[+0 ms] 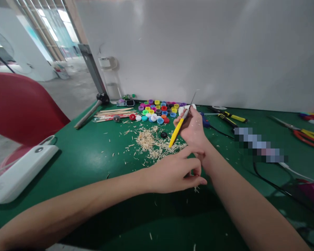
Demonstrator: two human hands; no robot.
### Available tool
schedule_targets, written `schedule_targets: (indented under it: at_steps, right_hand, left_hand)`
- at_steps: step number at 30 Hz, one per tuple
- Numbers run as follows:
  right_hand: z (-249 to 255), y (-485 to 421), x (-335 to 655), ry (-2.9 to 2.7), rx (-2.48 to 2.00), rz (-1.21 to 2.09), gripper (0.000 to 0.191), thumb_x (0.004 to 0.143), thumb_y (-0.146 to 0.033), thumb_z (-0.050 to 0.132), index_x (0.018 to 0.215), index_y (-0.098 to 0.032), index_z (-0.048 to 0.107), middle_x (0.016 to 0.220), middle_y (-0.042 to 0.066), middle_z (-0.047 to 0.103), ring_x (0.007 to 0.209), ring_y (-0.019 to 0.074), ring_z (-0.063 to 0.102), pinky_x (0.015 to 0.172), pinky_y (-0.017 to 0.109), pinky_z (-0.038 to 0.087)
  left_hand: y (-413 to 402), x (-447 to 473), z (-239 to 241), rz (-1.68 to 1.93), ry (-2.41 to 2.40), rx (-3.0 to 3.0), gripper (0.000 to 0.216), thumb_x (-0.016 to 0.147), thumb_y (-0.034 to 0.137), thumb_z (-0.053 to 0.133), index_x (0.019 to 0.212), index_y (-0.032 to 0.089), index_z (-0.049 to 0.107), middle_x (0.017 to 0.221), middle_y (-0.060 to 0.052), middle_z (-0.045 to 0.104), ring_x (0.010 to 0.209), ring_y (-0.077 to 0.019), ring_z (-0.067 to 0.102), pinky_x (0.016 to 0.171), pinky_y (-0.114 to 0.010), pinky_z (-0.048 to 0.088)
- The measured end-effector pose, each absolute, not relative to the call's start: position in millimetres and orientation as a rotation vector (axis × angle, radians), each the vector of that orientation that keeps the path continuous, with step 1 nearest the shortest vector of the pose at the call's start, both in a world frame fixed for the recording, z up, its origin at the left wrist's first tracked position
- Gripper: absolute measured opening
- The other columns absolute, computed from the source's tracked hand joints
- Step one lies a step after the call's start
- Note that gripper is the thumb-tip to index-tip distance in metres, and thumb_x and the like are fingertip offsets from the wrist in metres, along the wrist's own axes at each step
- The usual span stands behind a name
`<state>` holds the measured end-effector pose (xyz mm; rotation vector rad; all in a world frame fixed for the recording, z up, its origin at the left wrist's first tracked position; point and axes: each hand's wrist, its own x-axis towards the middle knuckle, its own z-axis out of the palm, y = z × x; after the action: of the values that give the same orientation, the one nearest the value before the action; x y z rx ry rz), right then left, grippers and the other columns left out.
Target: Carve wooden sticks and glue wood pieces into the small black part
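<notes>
My right hand point(193, 123) is closed around a craft knife point(178, 130) with a yellow handle and grey collar; its thin blade points up and away. My left hand point(176, 170) reaches across to my right wrist, fingertips against the skin, some fingers bent and the thumb stretched out. No object shows in it. A few wood shavings point(196, 189) hang in the air just below its fingers. Behind both hands lies a loose pile of pale wood shavings point(146, 139), with a small black round piece point(163, 135) at its edge.
Many colored bottle caps point(157, 111) lie by the white board point(199, 52). Wooden sticks point(115, 113) and a hammer point(90, 111) are at the left, near a white power bank point(23, 174). Pliers point(227, 120), scissors point(300, 132) and cables lie at right.
</notes>
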<state>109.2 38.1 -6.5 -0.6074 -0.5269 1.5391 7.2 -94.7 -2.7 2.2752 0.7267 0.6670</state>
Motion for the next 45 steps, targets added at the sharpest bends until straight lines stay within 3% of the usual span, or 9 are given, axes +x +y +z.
schedule_targets:
  at_steps: [4, 7, 14, 18, 24, 31, 37, 41, 45]
  right_hand:
    - [-5.8, 36.7, 109.1, -0.510, -0.618, 1.532, 0.022, 0.083, -0.034, 0.054, 0.067, -0.021, 0.047, 0.058, -0.006, 0.048, 0.046, 0.0061, 0.039, 0.048, 0.023, 0.038]
    - [-6.0, 40.4, 111.5, -0.485, -0.636, 1.547, 0.022, 0.084, -0.035, 0.052, 0.067, -0.021, 0.047, 0.057, -0.007, 0.048, 0.046, 0.0057, 0.038, 0.048, 0.023, 0.038]
    - [0.0, 48.9, 121.1, -0.469, -0.637, 1.560, 0.024, 0.085, -0.036, 0.047, 0.066, -0.022, 0.047, 0.053, -0.006, 0.045, 0.045, 0.0059, 0.040, 0.048, 0.023, 0.037]
    - [6.6, 48.4, 124.3, -0.457, -0.614, 1.566, 0.025, 0.085, -0.038, 0.045, 0.066, -0.021, 0.046, 0.053, -0.006, 0.045, 0.045, 0.0057, 0.041, 0.049, 0.023, 0.038]
    - [15.4, 43.1, 124.8, -0.364, -0.613, 1.587, 0.025, 0.085, -0.038, 0.044, 0.067, -0.021, 0.047, 0.051, -0.006, 0.044, 0.044, 0.0055, 0.041, 0.046, 0.022, 0.038]
    - [12.7, 44.3, 123.1, -0.417, -0.605, 1.582, 0.024, 0.084, -0.037, 0.045, 0.066, -0.021, 0.046, 0.051, -0.006, 0.044, 0.044, 0.0053, 0.041, 0.046, 0.021, 0.038]
    - [12.6, 43.5, 120.6, -0.418, -0.617, 1.592, 0.025, 0.083, -0.039, 0.048, 0.065, -0.021, 0.046, 0.051, -0.006, 0.044, 0.044, 0.0055, 0.040, 0.046, 0.022, 0.037]
    - [13.2, 41.3, 118.9, -0.445, -0.616, 1.583, 0.025, 0.083, -0.038, 0.050, 0.064, -0.021, 0.046, 0.051, -0.006, 0.044, 0.044, 0.0058, 0.040, 0.047, 0.023, 0.038]
    - [10.5, 42.4, 120.2, -0.531, -0.629, 1.549, 0.026, 0.082, -0.039, 0.049, 0.063, -0.022, 0.044, 0.052, -0.006, 0.043, 0.045, 0.0065, 0.039, 0.048, 0.024, 0.039]
  left_hand:
    - [-99.6, 9.0, -5.0, 0.626, 0.752, 2.321, 0.025, 0.088, 0.038, 0.056, 0.078, 0.015, 0.053, 0.137, -0.006, 0.039, 0.067, -0.0037, 0.056, 0.062, -0.022, 0.047]
    - [-104.9, 11.3, -7.5, 0.594, 0.755, 2.349, 0.026, 0.087, 0.040, 0.057, 0.080, 0.016, 0.055, 0.135, -0.006, 0.041, 0.061, -0.0019, 0.052, 0.062, -0.021, 0.047]
    - [-115.2, 14.4, -14.6, 0.552, 0.612, 2.424, 0.025, 0.088, 0.040, 0.056, 0.082, 0.016, 0.054, 0.124, -0.009, 0.053, 0.097, -0.0142, 0.062, 0.061, -0.019, 0.046]
    - [-118.5, 13.2, -13.2, 0.581, 0.675, 2.414, 0.023, 0.090, 0.039, 0.053, 0.085, 0.017, 0.056, 0.134, -0.011, 0.048, 0.102, -0.0163, 0.062, 0.063, -0.022, 0.049]
    - [-119.9, 12.5, -12.1, 0.609, 0.734, 2.444, 0.024, 0.091, 0.040, 0.050, 0.087, 0.017, 0.057, 0.140, -0.012, 0.043, 0.126, -0.0240, 0.048, 0.070, -0.025, 0.052]
    - [-120.3, 13.6, -13.3, 0.628, 0.717, 2.444, 0.026, 0.090, 0.042, 0.052, 0.085, 0.016, 0.056, 0.145, -0.012, 0.037, 0.108, -0.0194, 0.060, 0.065, -0.023, 0.050]
    - [-119.4, 15.2, -10.9, 0.618, 0.687, 2.452, 0.027, 0.088, 0.042, 0.054, 0.082, 0.016, 0.056, 0.143, -0.007, 0.039, 0.064, -0.0047, 0.058, 0.056, -0.023, 0.046]
    - [-118.5, 15.9, -9.2, 0.591, 0.676, 2.480, 0.027, 0.088, 0.042, 0.054, 0.082, 0.016, 0.056, 0.144, -0.007, 0.038, 0.057, -0.0030, 0.054, 0.055, -0.023, 0.046]
    - [-118.7, 15.2, -7.3, 0.594, 0.729, 2.456, 0.026, 0.089, 0.041, 0.052, 0.082, 0.016, 0.056, 0.143, -0.006, 0.040, 0.065, -0.0058, 0.059, 0.057, -0.023, 0.048]
